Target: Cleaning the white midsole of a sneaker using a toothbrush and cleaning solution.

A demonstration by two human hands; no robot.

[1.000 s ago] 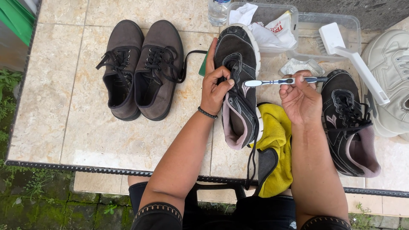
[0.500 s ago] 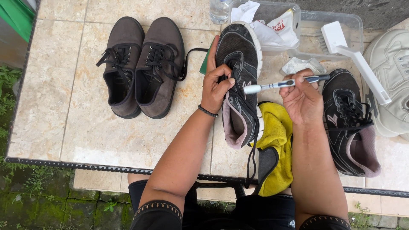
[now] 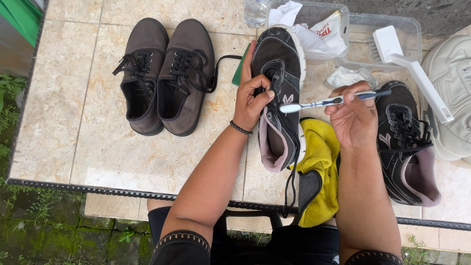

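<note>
Beige stone tiles (image 3: 98, 147) top the table, edged by a dark rim above mossy ground at lower left. At centre, your left hand (image 3: 251, 100) is closed around a black sneaker (image 3: 279, 98); your right hand (image 3: 354, 118) pinches a toothbrush (image 3: 333, 101), bristles at the shoe's side. A yellow cloth (image 3: 321, 162) lies beneath, brown shoes (image 3: 164, 76) upper left.

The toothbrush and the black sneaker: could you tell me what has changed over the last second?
The toothbrush in the right hand slid slightly left and back along the black sneaker, a small scrubbing stroke. The left hand kept its grip on the sneaker; nothing was let go. The other shoes did not move.
</note>
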